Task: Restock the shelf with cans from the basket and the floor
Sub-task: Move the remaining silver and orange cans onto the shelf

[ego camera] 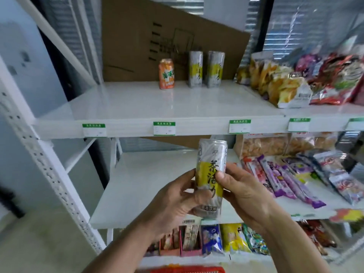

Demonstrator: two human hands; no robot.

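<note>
With left hand (175, 203) & right hand (242, 196) both gripping can (210, 174), lift upright to top shelf (137, 107), set beside matching cans (205, 68) w/ label out.

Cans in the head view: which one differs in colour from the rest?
The orange can, leftmost on the upper shelf. The two cans beside it and the held can in both hands are silver and yellow.

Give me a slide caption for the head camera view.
Both hands, left hand and right hand, hold a silver-yellow can below the upper shelf.
</note>
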